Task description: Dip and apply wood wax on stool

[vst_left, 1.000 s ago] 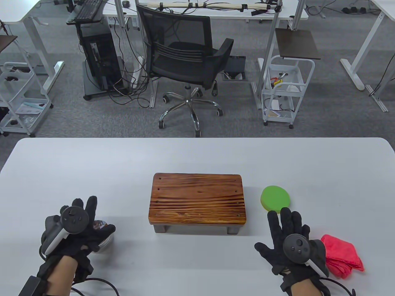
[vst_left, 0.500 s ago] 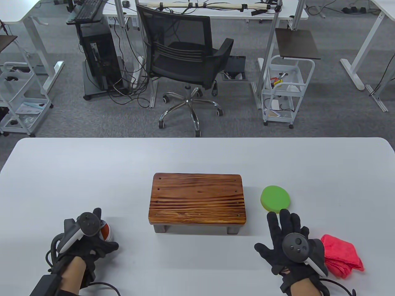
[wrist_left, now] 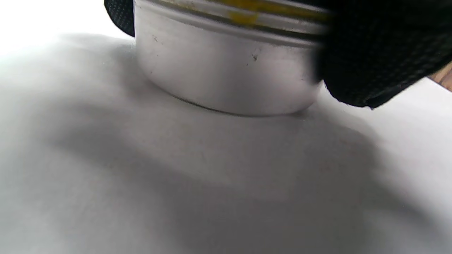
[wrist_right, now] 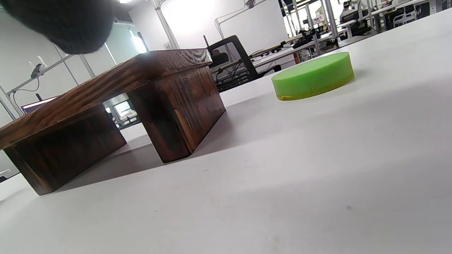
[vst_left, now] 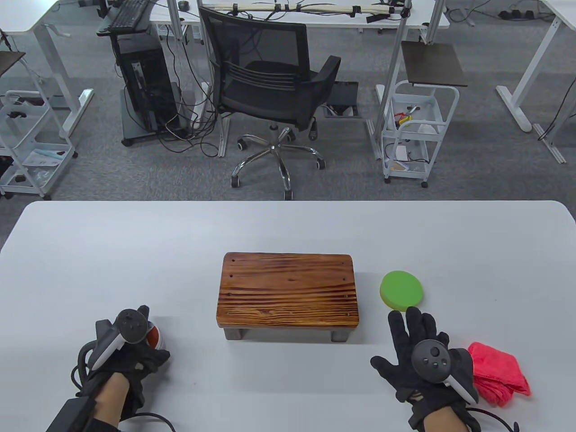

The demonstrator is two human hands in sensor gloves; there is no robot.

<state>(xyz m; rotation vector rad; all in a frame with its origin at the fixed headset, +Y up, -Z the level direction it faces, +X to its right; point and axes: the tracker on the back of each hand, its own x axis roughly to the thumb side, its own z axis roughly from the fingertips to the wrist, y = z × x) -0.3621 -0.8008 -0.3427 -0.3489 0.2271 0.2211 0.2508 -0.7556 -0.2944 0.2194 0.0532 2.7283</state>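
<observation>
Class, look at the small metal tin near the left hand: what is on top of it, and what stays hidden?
The left hand covers the tin from above, gloved fingers gripping its rim. An orange-red lid peeks out. The tin's contents are hidden.

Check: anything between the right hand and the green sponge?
Nothing visible. The right hand lies flat on the table, fingertips just short of the green sponge, with bare tabletop between. The stool and red cloth sit off to the sides.

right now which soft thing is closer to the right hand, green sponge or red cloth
The red cloth: it lies right against the right hand, while the green sponge sits just beyond its fingertips.
</observation>
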